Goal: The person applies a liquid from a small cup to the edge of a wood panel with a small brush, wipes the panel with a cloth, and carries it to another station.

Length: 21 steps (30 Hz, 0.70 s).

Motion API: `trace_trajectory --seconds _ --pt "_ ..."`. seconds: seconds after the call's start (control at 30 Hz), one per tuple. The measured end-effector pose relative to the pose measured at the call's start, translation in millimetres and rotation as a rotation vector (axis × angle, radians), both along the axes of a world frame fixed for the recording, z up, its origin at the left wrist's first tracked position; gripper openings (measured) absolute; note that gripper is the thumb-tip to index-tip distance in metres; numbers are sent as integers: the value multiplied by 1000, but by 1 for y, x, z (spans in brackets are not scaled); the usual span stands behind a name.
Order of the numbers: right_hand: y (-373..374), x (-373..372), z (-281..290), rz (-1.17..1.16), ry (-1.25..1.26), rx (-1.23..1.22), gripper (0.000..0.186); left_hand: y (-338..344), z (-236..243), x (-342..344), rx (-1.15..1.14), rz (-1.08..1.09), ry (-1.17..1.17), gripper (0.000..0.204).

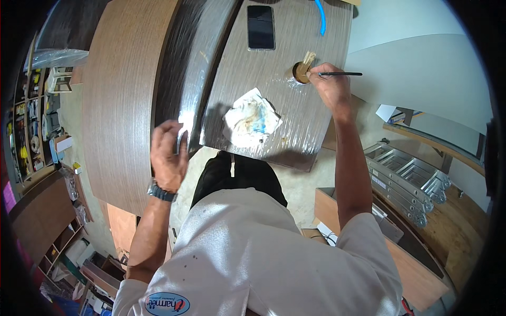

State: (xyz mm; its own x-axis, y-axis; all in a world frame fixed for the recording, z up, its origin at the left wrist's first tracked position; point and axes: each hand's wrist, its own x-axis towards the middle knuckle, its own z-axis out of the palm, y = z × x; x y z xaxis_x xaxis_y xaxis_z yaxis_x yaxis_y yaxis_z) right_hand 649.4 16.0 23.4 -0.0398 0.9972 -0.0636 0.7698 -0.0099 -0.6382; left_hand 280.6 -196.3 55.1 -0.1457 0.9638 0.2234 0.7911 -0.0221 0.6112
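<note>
My right hand (332,88) pinches a thin black-handled brush (345,73). The end past my fingers is over a small round cup (295,80) with brown contents, and its tip is hard to make out. A few light wooden sticks (309,58) lean out of that cup. My left hand (168,150), with a dark watch at the wrist, rests at the near end of a dark wood-grain panel (171,84), fingers curved but apart, no object seen in them. Between the hands a crumpled white cloth (252,118) with blue and brown stains lies on the plastic-wrapped board (303,118).
A phone (261,27) and a blue strip (321,18) lie farther back on the wrapped board. A large brown wood panel (124,100) stands at the left. Beyond my right arm are a folded aluminium ladder (403,181) and a wooden box (327,208). Loaded shelves (31,131) line the far left.
</note>
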Motion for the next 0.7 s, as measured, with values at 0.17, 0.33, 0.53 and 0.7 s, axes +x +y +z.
trace_trajectory --seconds 0.17,0.33,0.53,0.7 --pt "1 4 -5 -2 6 -2 20 3 5 -55 4 287 111 23" --pt "-3 -2 9 12 116 31 17 7 -19 -125 -16 469 117 41" --pt "-8 7 7 26 220 134 16 38 -30 -165 -26 471 131 57" --pt "-13 1 3 -41 302 146 17 60 -37 -190 -20 450 239 52"
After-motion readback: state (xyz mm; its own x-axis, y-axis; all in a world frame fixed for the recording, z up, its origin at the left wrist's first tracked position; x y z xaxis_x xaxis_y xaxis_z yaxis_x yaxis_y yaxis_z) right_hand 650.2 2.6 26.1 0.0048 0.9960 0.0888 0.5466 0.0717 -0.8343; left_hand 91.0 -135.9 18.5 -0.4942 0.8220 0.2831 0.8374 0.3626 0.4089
